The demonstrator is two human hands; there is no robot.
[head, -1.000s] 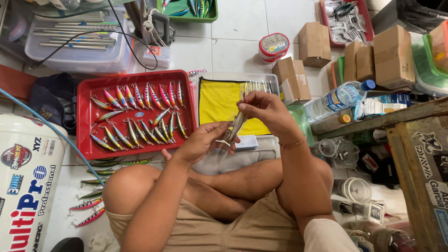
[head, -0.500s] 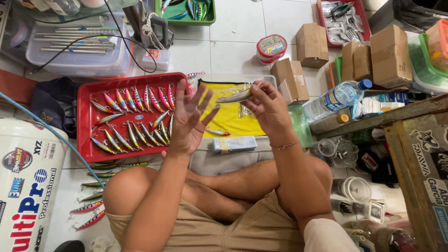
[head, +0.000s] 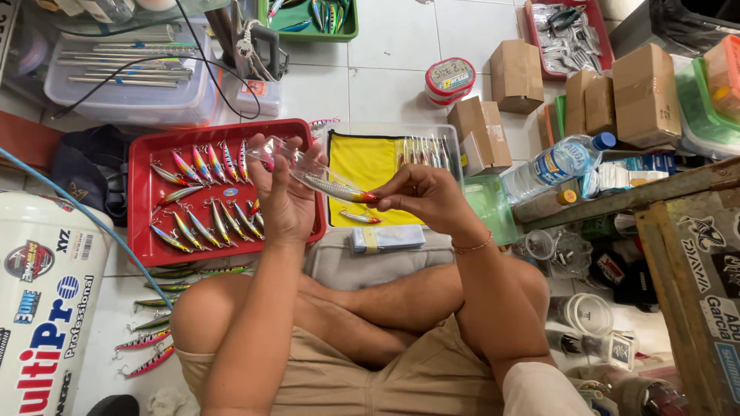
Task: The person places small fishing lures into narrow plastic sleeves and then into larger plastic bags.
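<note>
Lowered now, silver lure (head: 337, 189) spans left hand (head: 284, 196) and right hand (head: 422, 196).

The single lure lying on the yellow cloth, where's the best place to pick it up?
Pinch the lone lure across its slim mid-body, coming straight down from above. It lies flat on the yellow cloth, lengthwise left to right, red tip rightward; hooks are too small to make out, so avoid the belly and ends.

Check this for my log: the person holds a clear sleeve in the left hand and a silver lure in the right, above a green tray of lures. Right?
Not quite. In the head view the tray is red, not green. The left hand does hold the clear sleeve, the right hand the silver lure.
</note>
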